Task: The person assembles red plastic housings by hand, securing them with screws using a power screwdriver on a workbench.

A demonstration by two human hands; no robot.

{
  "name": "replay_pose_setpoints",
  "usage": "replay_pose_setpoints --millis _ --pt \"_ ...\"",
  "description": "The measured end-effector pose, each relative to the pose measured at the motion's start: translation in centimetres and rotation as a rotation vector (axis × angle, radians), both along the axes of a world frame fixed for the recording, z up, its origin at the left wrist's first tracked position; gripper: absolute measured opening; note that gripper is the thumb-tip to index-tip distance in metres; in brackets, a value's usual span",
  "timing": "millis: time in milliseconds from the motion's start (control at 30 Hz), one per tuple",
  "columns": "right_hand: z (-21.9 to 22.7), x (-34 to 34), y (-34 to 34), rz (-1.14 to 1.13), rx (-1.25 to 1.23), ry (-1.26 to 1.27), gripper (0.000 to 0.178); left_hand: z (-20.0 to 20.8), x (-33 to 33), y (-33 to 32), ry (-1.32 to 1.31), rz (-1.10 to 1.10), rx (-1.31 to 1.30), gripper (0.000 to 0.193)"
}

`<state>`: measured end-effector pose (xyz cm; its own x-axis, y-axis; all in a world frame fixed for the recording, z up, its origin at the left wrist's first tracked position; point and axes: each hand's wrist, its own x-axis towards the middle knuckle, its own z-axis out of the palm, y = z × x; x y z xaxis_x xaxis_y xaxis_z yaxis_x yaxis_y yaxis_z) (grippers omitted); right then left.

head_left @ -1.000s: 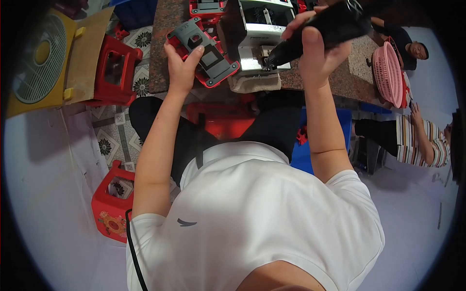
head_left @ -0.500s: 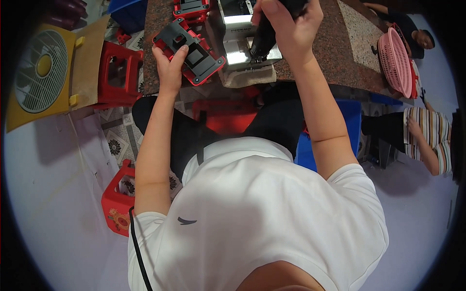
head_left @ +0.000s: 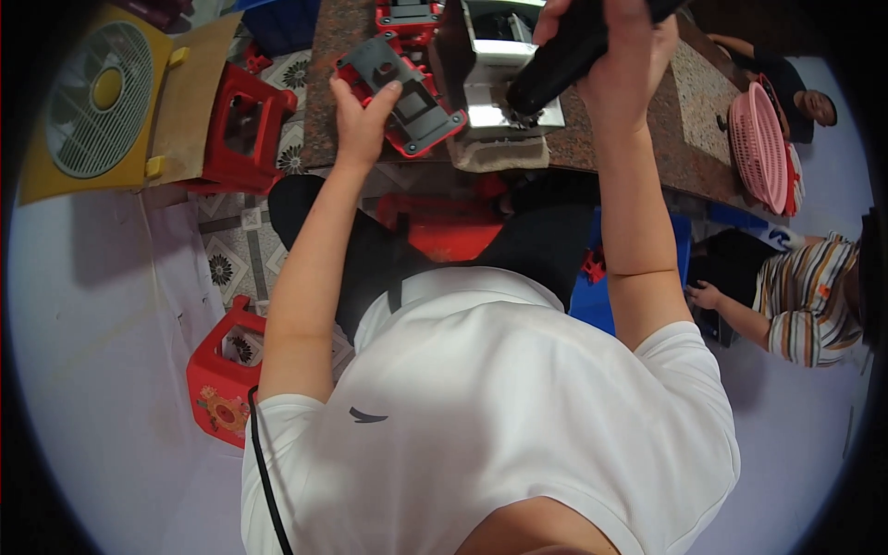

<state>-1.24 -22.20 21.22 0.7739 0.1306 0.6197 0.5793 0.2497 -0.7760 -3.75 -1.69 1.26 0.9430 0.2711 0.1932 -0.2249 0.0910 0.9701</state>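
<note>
A red plastic housing with a grey panel (head_left: pixel 427 122) is gripped at its left side by my left hand (head_left: pixel 361 118), thumb on top, over the table's near edge. My right hand (head_left: pixel 631 79) wraps round a black electric screwdriver (head_left: pixel 564 63), which slants down to the left. Its lower end meets the bright metal front of a small silver machine (head_left: pixel 504 48), which looks like a screw feeder; the very tip is hard to make out. Behind the held housing lies a second red and grey housing (head_left: pixel 407 13).
The machine stands on a beige pad (head_left: pixel 504 155) on the speckled stone table (head_left: pixel 587 139). A pink basket (head_left: pixel 760 148) sits at the right. A yellow fan (head_left: pixel 106 88) and red stools (head_left: pixel 227 370) are at the left. Two people, one in a striped shirt (head_left: pixel 819 301), are at the right.
The screwdriver tilts more to the right, its lower end still at the machine's front. My left hand keeps hold of the housing. The person in stripes has shifted. The whole view has moved slightly.
</note>
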Motion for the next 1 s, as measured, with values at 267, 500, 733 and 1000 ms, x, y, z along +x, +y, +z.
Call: replay_pose_setpoints --millis 267,500,733,1000 --pt "-1.1 3.8 12.1 0.029 0.245 -0.289 0.028 0.7 -0.2 -0.5 0.069 -0.029 -0.121 0.061" --pt "-1.9 4.6 15.5 -0.008 0.120 -0.285 0.029 0.8 -0.2 -0.5 0.060 0.038 -0.061 0.064" --pt "-2.1 4.7 16.5 -0.011 0.047 -0.301 0.028 0.8 -0.2 -0.1 0.070 0.031 -0.086 0.060" --pt "-2.7 5.5 18.0 0.049 0.001 -0.289 0.028 2.2 -0.4 -0.3 0.104 0.053 -0.062 0.057"
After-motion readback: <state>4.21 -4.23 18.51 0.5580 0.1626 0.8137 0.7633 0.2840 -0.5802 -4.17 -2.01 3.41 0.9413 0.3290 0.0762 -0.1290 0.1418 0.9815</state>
